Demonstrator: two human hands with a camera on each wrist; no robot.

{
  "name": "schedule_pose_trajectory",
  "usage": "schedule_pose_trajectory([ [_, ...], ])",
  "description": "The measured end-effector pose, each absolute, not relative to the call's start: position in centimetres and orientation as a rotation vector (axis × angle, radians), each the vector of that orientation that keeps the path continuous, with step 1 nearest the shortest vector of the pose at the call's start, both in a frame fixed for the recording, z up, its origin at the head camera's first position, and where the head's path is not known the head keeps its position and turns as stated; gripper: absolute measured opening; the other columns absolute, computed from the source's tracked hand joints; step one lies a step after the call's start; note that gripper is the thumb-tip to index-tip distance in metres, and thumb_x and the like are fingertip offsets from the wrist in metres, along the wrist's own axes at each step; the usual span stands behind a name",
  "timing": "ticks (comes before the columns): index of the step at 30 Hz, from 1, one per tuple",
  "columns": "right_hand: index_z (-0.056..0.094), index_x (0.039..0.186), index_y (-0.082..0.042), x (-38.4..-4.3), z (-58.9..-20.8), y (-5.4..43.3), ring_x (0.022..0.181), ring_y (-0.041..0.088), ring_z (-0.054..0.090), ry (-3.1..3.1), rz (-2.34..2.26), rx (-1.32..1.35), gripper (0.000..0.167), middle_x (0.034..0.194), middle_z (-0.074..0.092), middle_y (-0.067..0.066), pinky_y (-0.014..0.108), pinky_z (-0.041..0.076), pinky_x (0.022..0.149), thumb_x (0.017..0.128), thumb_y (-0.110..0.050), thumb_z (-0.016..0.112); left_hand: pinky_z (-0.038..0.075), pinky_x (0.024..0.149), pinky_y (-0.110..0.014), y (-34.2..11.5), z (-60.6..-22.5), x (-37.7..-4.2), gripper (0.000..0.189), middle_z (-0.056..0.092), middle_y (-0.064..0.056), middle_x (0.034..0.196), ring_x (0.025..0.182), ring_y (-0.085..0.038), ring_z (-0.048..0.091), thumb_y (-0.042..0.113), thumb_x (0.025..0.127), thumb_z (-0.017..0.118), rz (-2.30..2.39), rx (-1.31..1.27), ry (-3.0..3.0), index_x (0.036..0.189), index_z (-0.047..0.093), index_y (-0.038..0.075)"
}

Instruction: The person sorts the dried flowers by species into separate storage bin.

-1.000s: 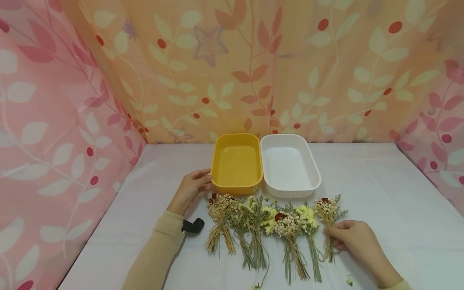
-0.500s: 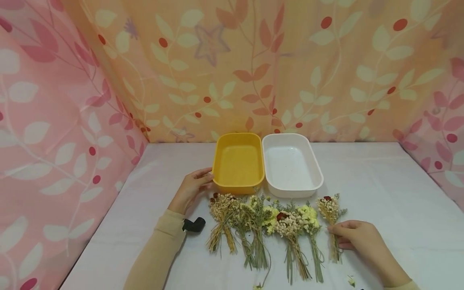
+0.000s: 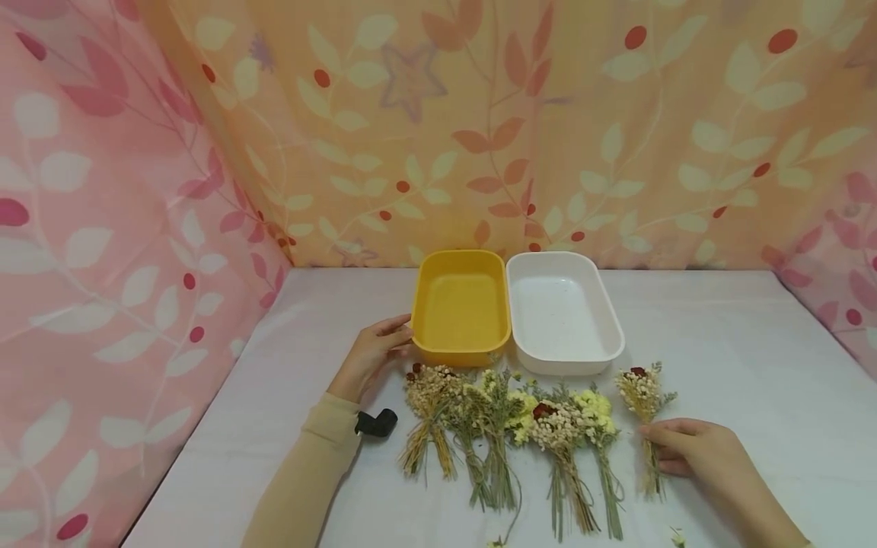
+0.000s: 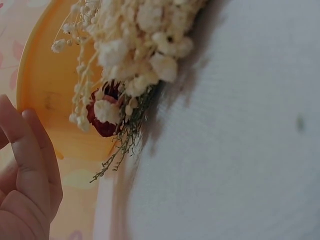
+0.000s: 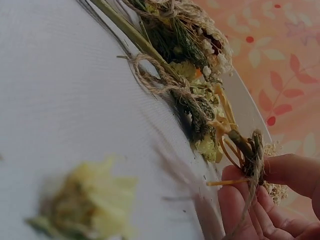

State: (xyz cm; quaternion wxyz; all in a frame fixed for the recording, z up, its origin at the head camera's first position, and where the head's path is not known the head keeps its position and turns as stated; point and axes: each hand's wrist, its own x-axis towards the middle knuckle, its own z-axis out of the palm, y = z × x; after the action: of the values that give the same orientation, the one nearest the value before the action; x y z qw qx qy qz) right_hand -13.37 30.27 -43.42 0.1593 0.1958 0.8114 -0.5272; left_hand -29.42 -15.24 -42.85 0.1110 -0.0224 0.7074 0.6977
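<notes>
My right hand (image 3: 709, 453) pinches a small bunch of dried flowers (image 3: 639, 392) by its stems, between thumb and fingers. Cream blossoms and a dark red flower top this bunch; twine (image 5: 257, 160) around its stems shows in the right wrist view. At the left, my left hand (image 3: 375, 352) touches the near left side of a yellow tub (image 3: 460, 308), its fingers fairly straight against the wall. A row of tied dried bunches lies between the hands, including a cream one with red flowers (image 3: 430, 388) nearest my left hand and a yellow-flowered one (image 3: 596, 411) nearest my right.
Touching the yellow tub, a white tub (image 3: 563, 316) stands on its right; neither holds anything. A loose yellow flower (image 5: 90, 200) lies near the table's front. A black curved piece (image 3: 378, 423) sticks out at the left sleeve. Patterned curtains (image 3: 384, 152) enclose the white table.
The head view has swung slightly, shifting everything rightward. My right hand has moved the pinched bunch a little right, away from the row. My left hand stays at the yellow tub.
</notes>
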Motion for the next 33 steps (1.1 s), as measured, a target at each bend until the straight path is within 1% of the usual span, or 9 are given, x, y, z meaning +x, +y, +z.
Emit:
schedule_pose_trajectory([
  [5,0.074,0.110,-0.008,-13.4,-42.9,30.4,0.078,0.003,0.068,2.339,-1.473,0.560,0.043,0.090,0.071,-0.016,0.023,0.059,0.072,0.090,-0.047,0.070,0.056,0.073,-0.017,-15.1,-42.8,-29.4,0.046,0.068,-0.002,0.114,0.087,-0.006,0.068,0.015,0.098,0.063,2.050,-0.054,2.072,0.143,0.054,0.008],
  [11,0.073,0.110,-0.009,-13.6,-42.2,30.5,0.076,0.006,0.071,2.369,-1.446,0.543,0.044,0.089,0.071,-0.017,0.022,0.057,0.071,0.091,-0.048,0.070,0.055,0.072,-0.017,-15.1,-42.6,-29.4,0.047,0.061,-0.019,0.132,0.086,-0.006,0.067,0.016,0.099,0.063,2.046,-0.062,2.074,0.144,0.053,0.008],
  [16,0.073,0.111,-0.011,-13.6,-41.7,31.1,0.079,0.005,0.072,2.361,-1.456,0.552,0.044,0.092,0.072,-0.019,0.022,0.057,0.072,0.090,-0.049,0.069,0.055,0.074,-0.018,-15.0,-42.7,-29.5,0.047,0.057,-0.023,0.136,0.089,-0.008,0.067,0.016,0.099,0.062,2.042,-0.062,2.072,0.144,0.053,0.008],
  [19,0.074,0.109,-0.013,-13.7,-41.4,31.4,0.079,0.006,0.072,2.348,-1.482,0.546,0.040,0.092,0.072,-0.020,0.023,0.058,0.073,0.091,-0.048,0.068,0.055,0.073,-0.018,-15.1,-42.7,-29.5,0.047,0.060,-0.021,0.133,0.088,-0.008,0.067,0.015,0.099,0.062,2.043,-0.060,2.066,0.144,0.053,0.007],
  [22,0.074,0.107,-0.014,-13.9,-40.9,31.6,0.079,0.006,0.072,2.360,-1.484,0.528,0.037,0.091,0.072,-0.021,0.023,0.058,0.072,0.093,-0.047,0.067,0.055,0.071,-0.017,-15.1,-42.6,-29.5,0.046,0.066,-0.012,0.117,0.085,-0.007,0.067,0.013,0.099,0.062,2.063,-0.057,2.048,0.144,0.053,0.006],
  [24,0.073,0.105,-0.014,-14.1,-40.6,31.5,0.078,0.006,0.071,2.376,-1.481,0.520,0.035,0.089,0.072,-0.021,0.024,0.058,0.072,0.093,-0.047,0.067,0.055,0.069,-0.017,-15.1,-42.6,-29.5,0.046,0.066,-0.003,0.106,0.083,-0.006,0.067,0.012,0.099,0.062,2.079,-0.057,2.034,0.143,0.053,0.006],
  [26,0.073,0.106,-0.013,-14.4,-40.2,31.3,0.078,0.007,0.071,2.388,-1.482,0.507,0.037,0.088,0.071,-0.021,0.025,0.058,0.072,0.094,-0.047,0.066,0.055,0.069,-0.017,-15.2,-42.7,-29.5,0.046,0.064,0.001,0.102,0.081,-0.006,0.066,0.012,0.098,0.063,2.082,-0.059,2.036,0.143,0.054,0.006],
  [31,0.071,0.113,-0.008,-15.0,-39.2,30.7,0.077,0.006,0.070,2.429,-1.442,0.477,0.045,0.088,0.071,-0.021,0.025,0.058,0.071,0.093,-0.048,0.066,0.056,0.072,-0.019,-15.1,-42.6,-29.3,0.045,0.064,-0.006,0.121,0.082,-0.007,0.066,0.015,0.098,0.064,2.051,-0.069,2.070,0.142,0.055,0.008],
  [33,0.070,0.115,-0.006,-15.2,-39.0,30.4,0.076,0.005,0.070,2.452,-1.423,0.457,0.047,0.088,0.071,-0.020,0.025,0.058,0.072,0.093,-0.048,0.066,0.056,0.073,-0.020,-15.1,-42.6,-29.3,0.046,0.063,-0.009,0.124,0.083,-0.008,0.065,0.016,0.098,0.064,2.046,-0.070,2.076,0.142,0.056,0.009],
])
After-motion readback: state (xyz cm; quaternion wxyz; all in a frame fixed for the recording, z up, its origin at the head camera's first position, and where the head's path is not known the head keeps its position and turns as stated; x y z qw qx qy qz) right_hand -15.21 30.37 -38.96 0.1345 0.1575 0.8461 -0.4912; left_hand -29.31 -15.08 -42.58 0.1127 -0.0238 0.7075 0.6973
